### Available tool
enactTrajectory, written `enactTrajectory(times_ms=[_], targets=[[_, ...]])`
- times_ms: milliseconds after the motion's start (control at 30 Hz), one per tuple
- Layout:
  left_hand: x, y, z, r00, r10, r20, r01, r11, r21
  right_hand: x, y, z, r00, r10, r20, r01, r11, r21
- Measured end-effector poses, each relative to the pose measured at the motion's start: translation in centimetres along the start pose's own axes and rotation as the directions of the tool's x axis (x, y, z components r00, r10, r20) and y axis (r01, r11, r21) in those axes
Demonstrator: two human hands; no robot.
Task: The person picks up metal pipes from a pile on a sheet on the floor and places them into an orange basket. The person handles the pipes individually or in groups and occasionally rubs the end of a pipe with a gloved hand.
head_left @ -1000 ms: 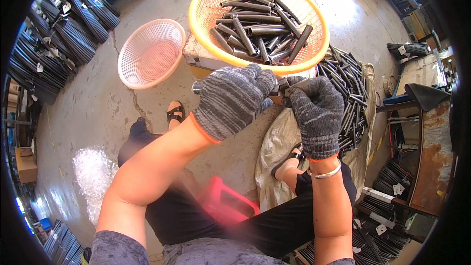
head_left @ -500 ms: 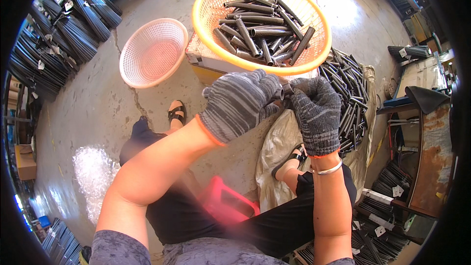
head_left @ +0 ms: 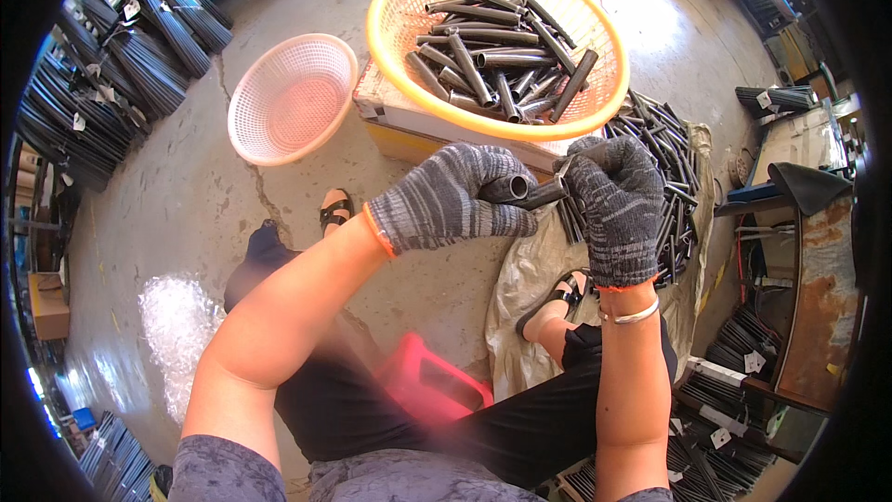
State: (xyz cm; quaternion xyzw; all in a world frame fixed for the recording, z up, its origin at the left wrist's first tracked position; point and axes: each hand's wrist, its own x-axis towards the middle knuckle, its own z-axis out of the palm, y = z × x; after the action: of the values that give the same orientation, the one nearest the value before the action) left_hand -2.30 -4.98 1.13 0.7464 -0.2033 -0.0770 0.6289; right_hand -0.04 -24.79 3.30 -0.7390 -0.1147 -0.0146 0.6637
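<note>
now both gloved hands, left hand (head_left: 455, 200) and right hand (head_left: 615, 204), hold dark tubes (head_left: 525, 191).

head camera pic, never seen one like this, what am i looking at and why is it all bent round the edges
The camera sits on a person's head and looks down at their own two hands, so the forearms come in from below. Its wide fisheye lens bends straight edges near the rim. Both hands wear grey knitted gloves. The left hand holds a short dark metal tube, open end showing, and the right hand holds another dark tube against it. Ahead, an orange basket holds more such tubes, and a pink basket sits on the concrete floor. More tubes lie in a loose pile to the right. The person sits on a red stool.
</note>
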Motion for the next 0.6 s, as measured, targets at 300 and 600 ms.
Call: enactTrajectory(times_ms=[300,600], targets=[[0.3,0.7,-0.9,0.949,-0.214,0.232,0.215,0.976,0.021,0.8,-1.2,-1.7,0.988,0.114,-0.107,-0.057,0.901,0.430],[0.5,0.0,-0.9,0.917,-0.296,0.265,0.275,0.954,0.117,1.7,0.8,-5.2,0.994,0.068,-0.080,0.005,0.733,0.680]])
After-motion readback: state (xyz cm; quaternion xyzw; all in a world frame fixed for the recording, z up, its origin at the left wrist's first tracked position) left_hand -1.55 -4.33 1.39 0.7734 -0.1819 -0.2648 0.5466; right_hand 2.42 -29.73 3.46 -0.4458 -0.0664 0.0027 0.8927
